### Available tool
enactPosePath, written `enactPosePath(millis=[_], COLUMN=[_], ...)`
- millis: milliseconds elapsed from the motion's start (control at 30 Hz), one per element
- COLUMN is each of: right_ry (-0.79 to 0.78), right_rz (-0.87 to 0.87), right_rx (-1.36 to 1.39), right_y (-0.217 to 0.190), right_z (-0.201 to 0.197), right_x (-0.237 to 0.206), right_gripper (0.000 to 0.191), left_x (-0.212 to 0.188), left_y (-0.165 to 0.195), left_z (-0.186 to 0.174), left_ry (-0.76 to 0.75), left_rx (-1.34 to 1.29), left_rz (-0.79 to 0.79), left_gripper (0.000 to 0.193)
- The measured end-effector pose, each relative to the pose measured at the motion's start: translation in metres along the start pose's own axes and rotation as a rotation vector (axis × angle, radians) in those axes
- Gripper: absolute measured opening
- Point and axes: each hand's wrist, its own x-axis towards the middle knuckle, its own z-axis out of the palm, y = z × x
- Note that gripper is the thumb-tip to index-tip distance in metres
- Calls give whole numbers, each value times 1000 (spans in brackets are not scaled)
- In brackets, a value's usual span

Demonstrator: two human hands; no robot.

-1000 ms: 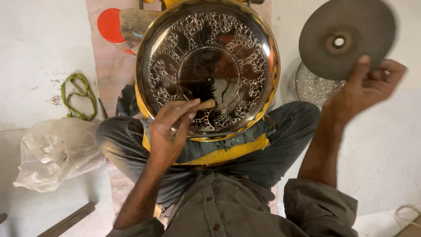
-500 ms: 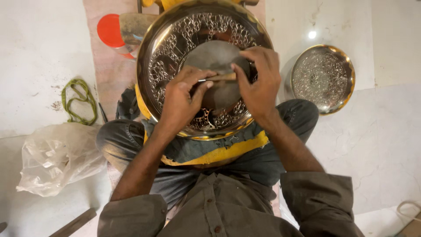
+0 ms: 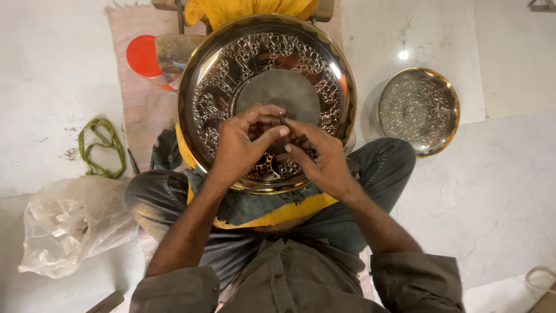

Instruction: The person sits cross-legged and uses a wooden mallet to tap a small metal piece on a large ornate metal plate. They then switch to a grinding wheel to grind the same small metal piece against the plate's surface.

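A large round engraved metal tray with a gold rim rests tilted on my lap. A plain grey metal disc lies on its centre. My left hand and my right hand meet over the lower edge of the disc. Their fingertips pinch a small dark pin-like piece that stands upright between them. Which hand carries its weight is unclear.
A smaller engraved metal plate lies on the marble floor at right. At left are a crumpled clear plastic bag, a coiled green cord and an orange lid. Yellow cloth sits behind the tray.
One second ago my right hand held the grey disc up at the right. It has since been laid on the tray's centre, and both hands have closed on the small pin.
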Motion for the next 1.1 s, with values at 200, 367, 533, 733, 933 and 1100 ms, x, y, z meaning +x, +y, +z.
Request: enactPosePath(millis=[200, 367, 533, 733, 933, 1100], right_ry=[-4, 104, 298, 329, 304, 306], right_rz=[159, 230, 254, -65, -89, -177], right_rx=[400, 399, 52, -429, -526, -664], right_y=[23, 28, 17, 5, 0, 5], right_z=[10, 7, -4, 3, 7, 12], right_x=[-17, -17, -13, -6, 1, 1], right_gripper=[44, 31, 15, 23, 24, 26], left_x=[-2, 0, 14, 3, -7, -9], left_y=[-4, 1, 8, 8, 6, 7], left_z=[1, 4, -2, -7, -4, -1], left_ry=[-18, 5, 20, -1, 91, 175], left_rx=[52, 190, 1009, 1119, 1129, 1145], left_rz=[88, 89, 547, 457, 413, 425], left_gripper=[24, 29, 78, 88, 85, 87])
